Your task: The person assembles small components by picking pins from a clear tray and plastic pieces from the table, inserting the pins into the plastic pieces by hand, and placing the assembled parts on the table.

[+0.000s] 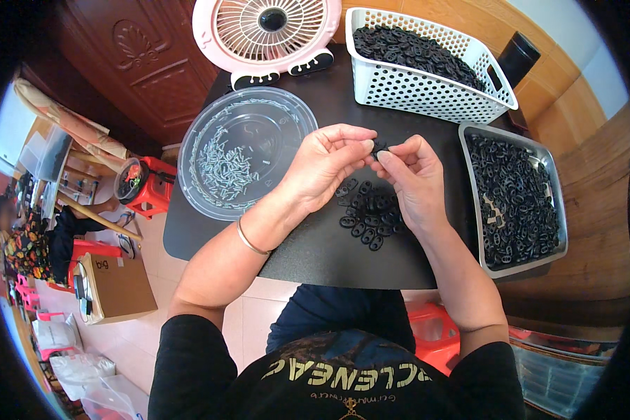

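My left hand [332,164] and my right hand [414,178] meet above the black table [308,259]. Fingertips of both pinch one small black part [379,146], mostly hidden by the fingers. Under my right hand lies a loose pile of flat black oval pieces with holes [371,217]. To the left, a round clear plastic container [262,129] holds many small silvery pins [224,168]. A metal tray [561,227] at the right is full of similar black pieces [511,203], with a few tan bits among them.
A white perforated basket [427,101] heaped with black pieces stands at the back right, beside a black cylinder [518,59]. A pink fan [201,28] is at the back left. Far left, another person [31,245] sits near a cardboard box [126,287] and a red stool [157,189].
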Available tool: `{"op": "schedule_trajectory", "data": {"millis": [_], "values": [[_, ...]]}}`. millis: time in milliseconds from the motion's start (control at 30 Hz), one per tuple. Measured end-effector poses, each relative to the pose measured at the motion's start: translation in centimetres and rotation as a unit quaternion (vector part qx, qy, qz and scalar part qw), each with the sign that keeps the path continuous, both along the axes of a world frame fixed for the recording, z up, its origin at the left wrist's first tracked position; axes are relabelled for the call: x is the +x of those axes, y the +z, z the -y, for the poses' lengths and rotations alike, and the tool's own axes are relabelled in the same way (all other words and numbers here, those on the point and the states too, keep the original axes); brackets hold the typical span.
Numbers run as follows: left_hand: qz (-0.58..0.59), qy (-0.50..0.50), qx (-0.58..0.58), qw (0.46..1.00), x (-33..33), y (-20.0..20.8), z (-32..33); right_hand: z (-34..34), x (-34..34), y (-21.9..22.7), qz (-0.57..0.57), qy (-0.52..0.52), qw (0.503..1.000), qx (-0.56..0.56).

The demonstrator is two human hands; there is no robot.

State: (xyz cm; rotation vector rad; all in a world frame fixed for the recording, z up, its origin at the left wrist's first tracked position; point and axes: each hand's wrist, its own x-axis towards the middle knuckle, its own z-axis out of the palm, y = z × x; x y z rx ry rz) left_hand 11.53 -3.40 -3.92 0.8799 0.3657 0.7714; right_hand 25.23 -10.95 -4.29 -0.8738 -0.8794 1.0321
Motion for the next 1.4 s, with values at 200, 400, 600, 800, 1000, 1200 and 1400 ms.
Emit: {"op": "schedule_trajectory", "data": {"millis": [200,400,600,800,1000,1200,1400], "values": [[0.008,-0.005,0.018,1.0,-0.02,-0.05,-0.1,-0.04,-0.03,0.3,0.014,-0.001,1.0,-0.001],[0.008,-0.006,0.013,1.0,-0.07,0.12,-0.06,-0.08,-0.03,0.15,0.016,-0.004,1.0,-0.001],[0.004,-0.002,0.007,1.0,-0.05,0.02,-0.03,-0.01,-0.14,0.32,0.014,-0.011,1.0,0.003],[-0.004,-0.003,0.006,1.0,-0.14,0.27,0.05,-0.03,0.07,0.2,0.013,-0.01,1.0,0.013],[-0.011,-0.002,0.008,1.0,-0.15,0.24,0.05,-0.05,0.07,0.25,0.014,-0.01,1.0,0.004],[-0.013,-0.004,0.014,1.0,-0.13,0.25,0.09,-0.06,0.16,0.15,0.018,-0.011,1.0,0.003],[-0.033,0.003,0.031,0.999,-0.22,0.24,0.1,0.1,0.08,0.4,0.032,-0.014,0.999,-0.004]]}}
